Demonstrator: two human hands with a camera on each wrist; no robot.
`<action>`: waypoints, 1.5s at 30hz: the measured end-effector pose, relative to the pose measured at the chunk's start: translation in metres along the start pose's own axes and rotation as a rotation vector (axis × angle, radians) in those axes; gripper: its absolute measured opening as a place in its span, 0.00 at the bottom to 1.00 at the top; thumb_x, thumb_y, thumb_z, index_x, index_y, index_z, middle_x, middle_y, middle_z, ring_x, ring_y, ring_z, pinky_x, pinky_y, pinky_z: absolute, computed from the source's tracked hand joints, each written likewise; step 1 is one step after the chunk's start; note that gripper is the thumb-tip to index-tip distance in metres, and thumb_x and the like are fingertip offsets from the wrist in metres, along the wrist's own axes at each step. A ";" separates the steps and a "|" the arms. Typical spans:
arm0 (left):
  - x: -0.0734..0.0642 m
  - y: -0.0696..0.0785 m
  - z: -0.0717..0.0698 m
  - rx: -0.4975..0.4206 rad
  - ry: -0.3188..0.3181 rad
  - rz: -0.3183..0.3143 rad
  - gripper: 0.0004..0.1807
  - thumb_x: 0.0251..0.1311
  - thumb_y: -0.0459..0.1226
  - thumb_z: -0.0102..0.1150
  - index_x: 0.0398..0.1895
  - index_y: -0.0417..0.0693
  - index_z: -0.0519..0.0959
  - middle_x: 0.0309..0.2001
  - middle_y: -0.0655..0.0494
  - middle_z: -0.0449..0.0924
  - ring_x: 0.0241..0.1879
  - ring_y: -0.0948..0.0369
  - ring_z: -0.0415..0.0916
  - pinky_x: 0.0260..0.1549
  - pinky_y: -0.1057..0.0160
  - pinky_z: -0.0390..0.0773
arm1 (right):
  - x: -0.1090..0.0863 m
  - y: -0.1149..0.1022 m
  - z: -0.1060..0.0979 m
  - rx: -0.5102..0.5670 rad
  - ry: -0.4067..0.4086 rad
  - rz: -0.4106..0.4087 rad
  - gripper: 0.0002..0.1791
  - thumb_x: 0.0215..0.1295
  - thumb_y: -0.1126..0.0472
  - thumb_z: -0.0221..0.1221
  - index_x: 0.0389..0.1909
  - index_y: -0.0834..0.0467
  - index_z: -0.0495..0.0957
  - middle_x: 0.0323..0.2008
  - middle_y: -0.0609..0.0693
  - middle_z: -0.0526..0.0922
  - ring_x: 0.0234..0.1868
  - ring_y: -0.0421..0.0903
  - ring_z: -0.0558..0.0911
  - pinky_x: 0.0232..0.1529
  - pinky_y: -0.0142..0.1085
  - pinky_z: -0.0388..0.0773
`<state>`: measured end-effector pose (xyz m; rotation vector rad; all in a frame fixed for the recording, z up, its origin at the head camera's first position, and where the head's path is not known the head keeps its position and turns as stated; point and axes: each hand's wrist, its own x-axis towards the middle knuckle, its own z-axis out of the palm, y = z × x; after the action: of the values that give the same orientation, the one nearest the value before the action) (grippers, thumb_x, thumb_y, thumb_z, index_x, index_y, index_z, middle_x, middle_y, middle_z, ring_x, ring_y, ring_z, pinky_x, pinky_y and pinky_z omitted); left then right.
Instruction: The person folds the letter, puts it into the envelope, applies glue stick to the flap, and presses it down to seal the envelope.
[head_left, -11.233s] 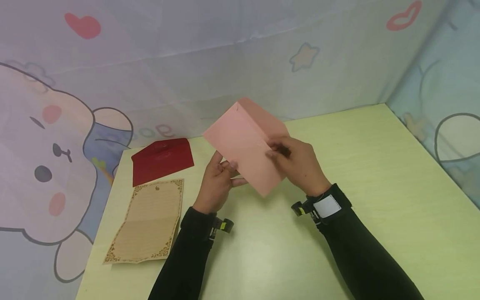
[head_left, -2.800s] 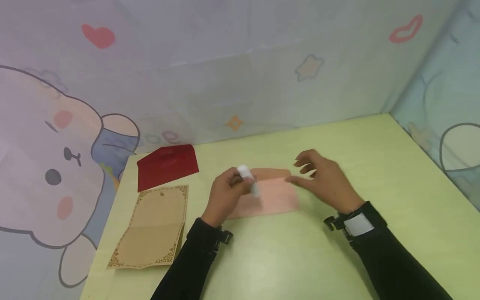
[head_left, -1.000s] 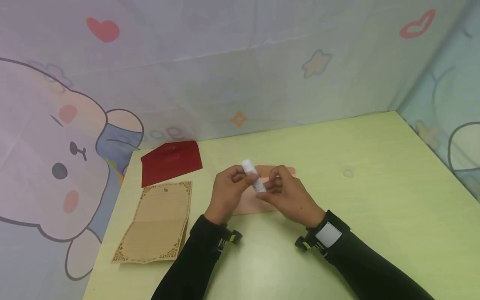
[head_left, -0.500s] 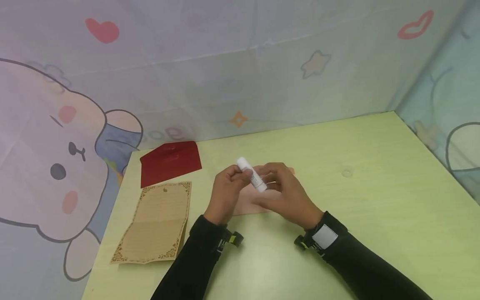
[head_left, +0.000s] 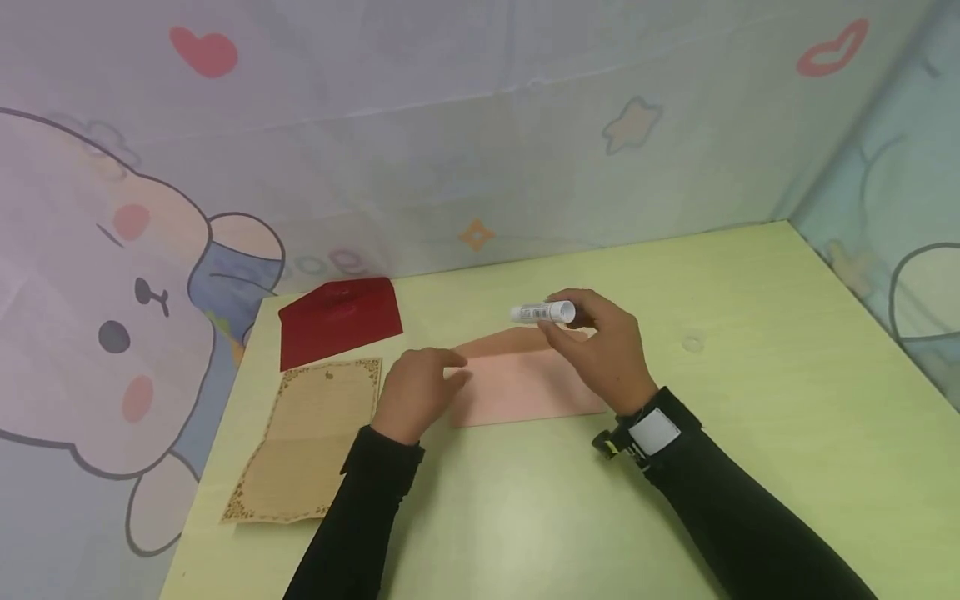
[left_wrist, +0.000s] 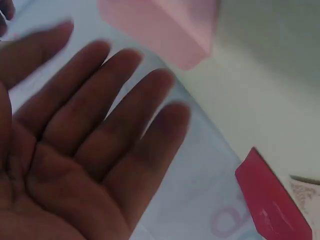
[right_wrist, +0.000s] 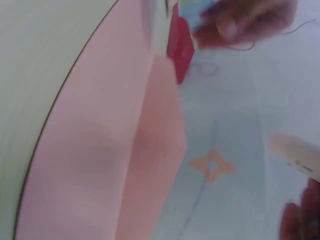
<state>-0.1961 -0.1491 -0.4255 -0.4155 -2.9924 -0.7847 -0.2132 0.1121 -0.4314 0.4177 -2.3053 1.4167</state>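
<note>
Paper [head_left: 322,425], tan with an ornate border, lies creased at your left; your left sleeve [head_left: 356,517] covers its near right corner. Red envelope [head_left: 341,321] lies just behind it by the back edge (can't tell if the two touch). Pink envelope [head_left: 517,387] is mid-table, flap open and away from you; your left hand [head_left: 416,392] is at its left end, your right hand [head_left: 611,354] hides part of its right end. Left fingers: extended, slightly spread. Right thumb and fingers pinch the white tube [head_left: 534,313], roughly level, above the pink flap and apart from it. Clear ring [head_left: 693,340] sits off right. Count: two envelopes, one paper, one tube, one ring. Table [head_left: 510,517] is pale yellow-green; cartoon-printed cloth [head_left: 420,150] hangs behind and at right.
</note>
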 end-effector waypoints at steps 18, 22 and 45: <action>-0.006 0.000 0.057 0.373 -0.030 0.332 0.12 0.64 0.45 0.84 0.32 0.52 0.88 0.52 0.54 0.96 0.36 0.53 0.90 0.32 0.60 0.87 | 0.016 0.016 0.036 -0.329 -0.453 -0.021 0.06 0.81 0.59 0.68 0.46 0.57 0.83 0.29 0.48 0.76 0.35 0.47 0.76 0.45 0.42 0.76; -0.004 0.005 0.054 0.350 -0.027 0.302 0.12 0.63 0.45 0.85 0.33 0.50 0.89 0.44 0.53 0.95 0.30 0.55 0.84 0.28 0.60 0.83 | 0.020 0.016 0.036 -0.357 -0.447 -0.037 0.05 0.82 0.60 0.67 0.46 0.58 0.84 0.29 0.49 0.78 0.34 0.47 0.77 0.44 0.42 0.77; 0.008 -0.050 0.086 0.306 -0.049 0.280 0.17 0.64 0.49 0.85 0.39 0.51 0.86 0.23 0.60 0.77 0.26 0.60 0.69 0.28 0.61 0.77 | 0.017 0.025 0.022 -0.408 -0.382 -0.014 0.05 0.77 0.62 0.70 0.45 0.60 0.86 0.29 0.51 0.87 0.30 0.45 0.79 0.40 0.44 0.82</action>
<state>-0.2124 -0.1478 -0.5237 -0.8202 -2.9312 -0.2931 -0.2431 0.1032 -0.4517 0.6158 -2.8022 0.8776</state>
